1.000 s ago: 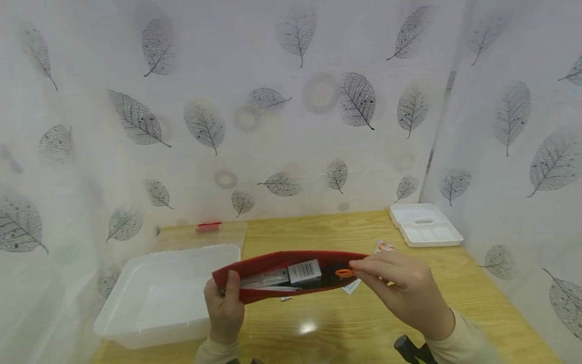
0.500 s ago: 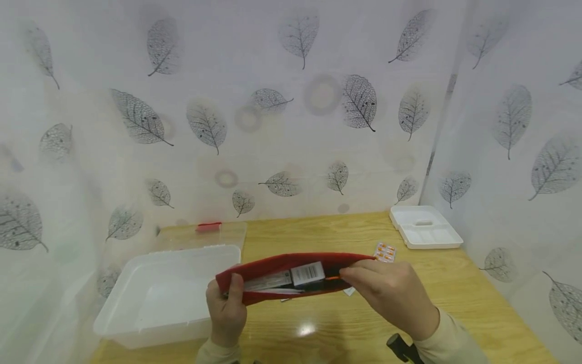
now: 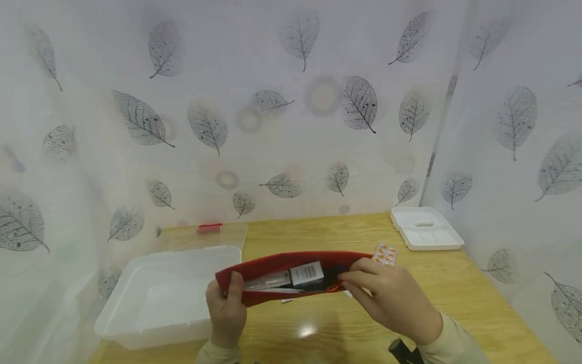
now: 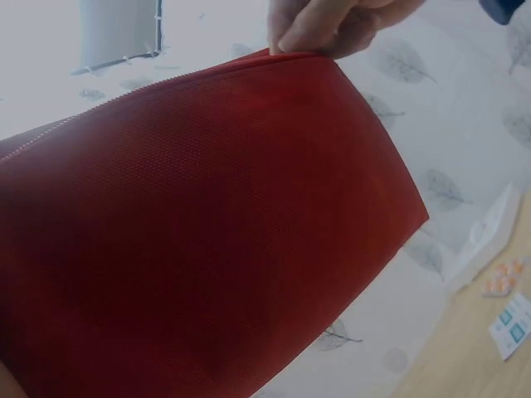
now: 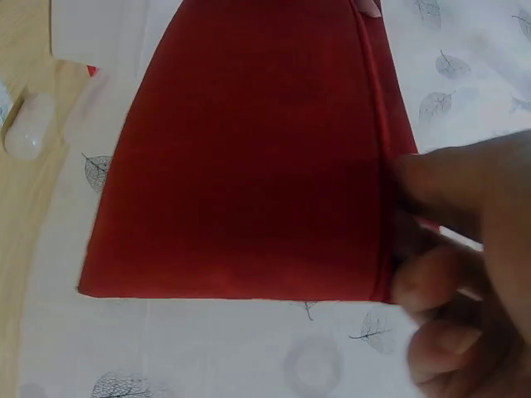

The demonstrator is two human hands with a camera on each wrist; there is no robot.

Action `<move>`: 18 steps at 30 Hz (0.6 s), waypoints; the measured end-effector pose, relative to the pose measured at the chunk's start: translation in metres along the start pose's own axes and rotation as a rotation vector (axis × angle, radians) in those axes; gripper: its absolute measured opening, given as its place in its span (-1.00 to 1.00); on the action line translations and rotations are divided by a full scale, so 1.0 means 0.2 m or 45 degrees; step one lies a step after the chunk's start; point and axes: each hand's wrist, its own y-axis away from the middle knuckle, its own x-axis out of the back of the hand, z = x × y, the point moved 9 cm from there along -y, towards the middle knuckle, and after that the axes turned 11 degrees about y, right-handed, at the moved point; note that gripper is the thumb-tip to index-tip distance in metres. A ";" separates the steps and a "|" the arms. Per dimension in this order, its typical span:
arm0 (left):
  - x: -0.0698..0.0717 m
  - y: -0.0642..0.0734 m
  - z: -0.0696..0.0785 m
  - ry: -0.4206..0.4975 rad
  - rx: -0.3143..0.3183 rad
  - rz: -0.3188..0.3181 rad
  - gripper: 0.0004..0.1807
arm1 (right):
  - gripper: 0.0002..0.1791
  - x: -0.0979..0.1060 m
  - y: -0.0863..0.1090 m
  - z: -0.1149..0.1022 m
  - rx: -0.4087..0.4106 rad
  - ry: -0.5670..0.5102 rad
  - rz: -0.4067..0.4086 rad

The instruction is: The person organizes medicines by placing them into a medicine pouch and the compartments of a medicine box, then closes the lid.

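Note:
A red zipper pouch (image 3: 268, 263) is held up over the table, its zipped side open upward. My left hand (image 3: 226, 308) grips its left end, thumb on the near side. At the right end, the fingers of my right hand (image 3: 395, 296) pinch the edge of the opening; the right wrist view shows them curled at the zipper of the pouch (image 5: 241, 166). Inside lie a small box with a barcode (image 3: 306, 274), a clear-wrapped item (image 3: 273, 280) and something dark. Part of an orange loop (image 3: 334, 287) shows just below my right fingertips; the rest is hidden.
A translucent plastic bin (image 3: 168, 293) stands on the left, with a clear lid (image 3: 234, 233) and a red piece (image 3: 209, 228) behind it. A blister pack of orange capsules (image 3: 385, 254) and a printed packet (image 4: 513, 325) lie right of centre. A white divided tray (image 3: 427, 237) sits back right.
My right hand moved left and down into the pouch's right end with the orange loop, then let it sit lower and took the pouch edge. My left hand has barely shifted.

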 end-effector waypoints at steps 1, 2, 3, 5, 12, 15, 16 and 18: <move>0.01 0.00 -0.01 -0.009 0.038 0.022 -0.79 | -0.72 0.02 0.00 0.01 -0.011 -0.024 0.064; 0.01 0.00 -0.02 -0.009 0.078 0.040 -0.78 | -0.71 0.04 0.00 0.02 -0.023 -0.048 0.136; 0.02 0.00 -0.02 -0.005 0.118 0.055 -0.77 | -0.71 0.06 0.00 0.03 -0.043 -0.074 0.208; 0.02 0.00 -0.03 0.000 0.166 0.074 -0.77 | -0.70 0.09 0.03 0.09 -0.121 -0.098 0.323; 0.00 0.02 -0.11 -0.021 0.411 0.078 -0.68 | -0.76 -0.07 0.13 0.32 -0.491 -0.529 0.215; -0.01 0.05 -0.17 -0.043 0.581 0.064 -0.62 | -0.82 -0.17 0.17 0.36 -0.670 -0.795 0.140; -0.02 0.06 -0.19 -0.048 0.628 0.052 -0.60 | -0.85 -0.20 0.18 0.37 -0.733 -0.874 0.131; -0.04 0.07 -0.22 -0.067 0.691 0.021 -0.59 | -0.81 -0.25 0.20 0.38 -0.851 -0.984 0.120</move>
